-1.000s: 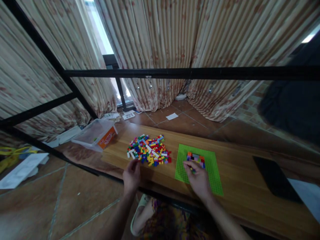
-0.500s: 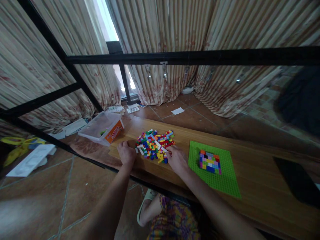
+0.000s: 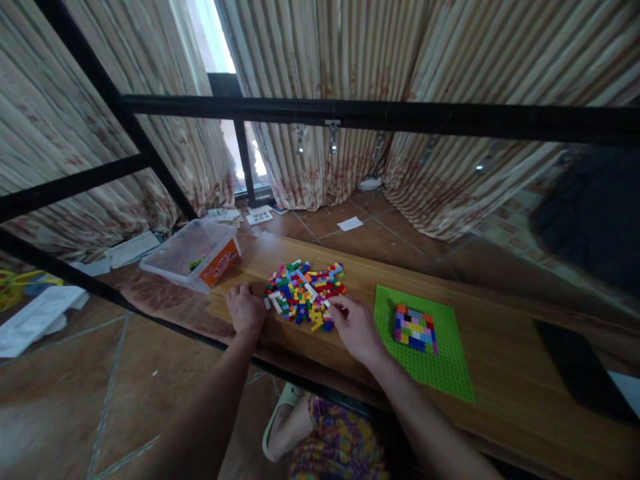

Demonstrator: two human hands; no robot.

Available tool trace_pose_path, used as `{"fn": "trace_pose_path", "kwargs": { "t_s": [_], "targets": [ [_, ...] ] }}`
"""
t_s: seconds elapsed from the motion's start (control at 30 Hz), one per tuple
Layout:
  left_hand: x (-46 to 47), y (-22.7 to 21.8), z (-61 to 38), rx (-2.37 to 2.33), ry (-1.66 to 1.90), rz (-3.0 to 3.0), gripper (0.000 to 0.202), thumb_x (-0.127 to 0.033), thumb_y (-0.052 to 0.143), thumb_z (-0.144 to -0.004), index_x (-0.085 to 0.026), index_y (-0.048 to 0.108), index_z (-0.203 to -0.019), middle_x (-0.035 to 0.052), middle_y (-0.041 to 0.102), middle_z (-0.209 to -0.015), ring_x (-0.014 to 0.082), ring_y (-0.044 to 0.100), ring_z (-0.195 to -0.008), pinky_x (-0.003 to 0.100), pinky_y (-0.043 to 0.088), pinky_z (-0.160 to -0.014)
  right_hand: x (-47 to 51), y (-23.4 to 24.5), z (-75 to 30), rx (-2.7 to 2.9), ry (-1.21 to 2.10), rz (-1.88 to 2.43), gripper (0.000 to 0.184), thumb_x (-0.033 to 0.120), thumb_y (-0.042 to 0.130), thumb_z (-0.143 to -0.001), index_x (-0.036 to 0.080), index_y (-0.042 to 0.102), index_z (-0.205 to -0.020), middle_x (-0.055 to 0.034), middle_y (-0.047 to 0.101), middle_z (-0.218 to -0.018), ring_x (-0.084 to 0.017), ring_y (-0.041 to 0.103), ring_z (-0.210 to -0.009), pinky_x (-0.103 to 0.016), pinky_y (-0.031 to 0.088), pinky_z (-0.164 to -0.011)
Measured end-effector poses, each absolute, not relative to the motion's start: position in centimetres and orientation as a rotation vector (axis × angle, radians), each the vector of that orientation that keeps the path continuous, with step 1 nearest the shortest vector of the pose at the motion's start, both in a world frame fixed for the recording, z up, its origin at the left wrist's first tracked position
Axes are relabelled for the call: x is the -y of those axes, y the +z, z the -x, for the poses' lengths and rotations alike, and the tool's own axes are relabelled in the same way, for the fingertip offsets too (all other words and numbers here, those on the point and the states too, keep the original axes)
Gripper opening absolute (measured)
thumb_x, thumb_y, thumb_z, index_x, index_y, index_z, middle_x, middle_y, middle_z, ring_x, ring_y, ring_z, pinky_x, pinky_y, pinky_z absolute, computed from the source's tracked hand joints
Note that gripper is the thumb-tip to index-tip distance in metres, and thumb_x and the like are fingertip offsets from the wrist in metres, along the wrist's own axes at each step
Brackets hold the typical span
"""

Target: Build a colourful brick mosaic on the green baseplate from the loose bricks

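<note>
A heap of small multicoloured toy bricks (image 3: 303, 293) lies loose on the wooden bench top. My right hand (image 3: 354, 327) is at the heap's right edge, thumb and forefinger pinched on what looks like a small white brick (image 3: 327, 303). Left of the heap, my left hand (image 3: 245, 308) rests on the wood with its fingers loosely bent and no brick visible in it. On a green studded baseplate (image 3: 447, 373) to the right sits a flat block of joined coloured bricks (image 3: 415, 328), near its middle.
A clear plastic box (image 3: 175, 257) with an orange label and a few green pieces stands at the bench's left end. A black flat object (image 3: 575, 360) lies at the right. Black metal bars (image 3: 350, 110) cross behind the bench, before striped curtains (image 3: 345, 60).
The view has shifted slightly, so the bench and bricks appear a little further left. My right hand stays at the heap's right edge with its fingers pinched; my left hand still rests beside the heap.
</note>
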State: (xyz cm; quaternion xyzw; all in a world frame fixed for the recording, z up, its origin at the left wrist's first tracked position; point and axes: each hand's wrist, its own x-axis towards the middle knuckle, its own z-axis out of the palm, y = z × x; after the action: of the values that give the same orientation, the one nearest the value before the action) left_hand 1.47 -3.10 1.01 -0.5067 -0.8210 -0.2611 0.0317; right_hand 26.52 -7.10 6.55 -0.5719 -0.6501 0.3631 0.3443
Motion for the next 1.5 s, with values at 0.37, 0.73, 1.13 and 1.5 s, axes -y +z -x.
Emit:
{"fn": "trace_pose_path", "kwargs": {
  "t_s": [0.37,0.73,1.13,1.5],
  "targets": [
    [2.6,1.4,-1.1,2.519,-0.708,1.589,0.035,-0.013,0.044,-0.076,-0.008,0.066,-0.104,0.0181,0.060,-0.103,0.0317,0.053,-0.103,0.046,0.042,-0.093,15.4,5.9,-37.5,0.690,1.392,1.325,0.035,0.044,0.079,-0.066,0.024,0.075,-0.094,-0.0035,0.072,-0.084,-0.015,0.065,-0.071,-0.029,0.054,-0.066],
    [2.2,1.8,-0.9,2.588,-0.554,1.614,0.045,-0.020,0.042,-0.078,-0.005,0.064,-0.114,0.0220,0.059,-0.114,0.0336,0.051,-0.114,0.043,0.039,-0.099,6.4,4.0,-45.4,1.170,0.760,1.506,0.021,0.038,0.068,-0.072,0.024,0.076,-0.085,-0.0042,0.076,-0.095,-0.023,0.067,-0.095,-0.042,0.048,-0.094],
    [1.7,2.1,-1.0,2.628,-0.466,1.550,0.045,-0.021,0.043,-0.077,-0.008,0.067,-0.113,0.0217,0.061,-0.115,0.0351,0.054,-0.111,0.047,0.042,-0.098,5.1,1.4,-45.7,1.251,0.924,1.435,0.021,0.032,0.066,-0.073,0.021,0.075,-0.089,-0.0045,0.076,-0.093,-0.019,0.070,-0.086,-0.035,0.053,-0.083],
    [1.7,2.3,-1.3,2.608,-0.374,1.559,0.047,-0.023,0.039,-0.078,-0.007,0.067,-0.113,0.0211,0.061,-0.113,0.0350,0.054,-0.110,0.046,0.042,-0.097,5.2,2.2,-45.5,1.415,0.834,1.577,0.017,0.028,0.062,-0.080,0.024,0.076,-0.089,-0.0025,0.076,-0.092,-0.020,0.070,-0.083,-0.034,0.053,-0.080]
  ]
}}
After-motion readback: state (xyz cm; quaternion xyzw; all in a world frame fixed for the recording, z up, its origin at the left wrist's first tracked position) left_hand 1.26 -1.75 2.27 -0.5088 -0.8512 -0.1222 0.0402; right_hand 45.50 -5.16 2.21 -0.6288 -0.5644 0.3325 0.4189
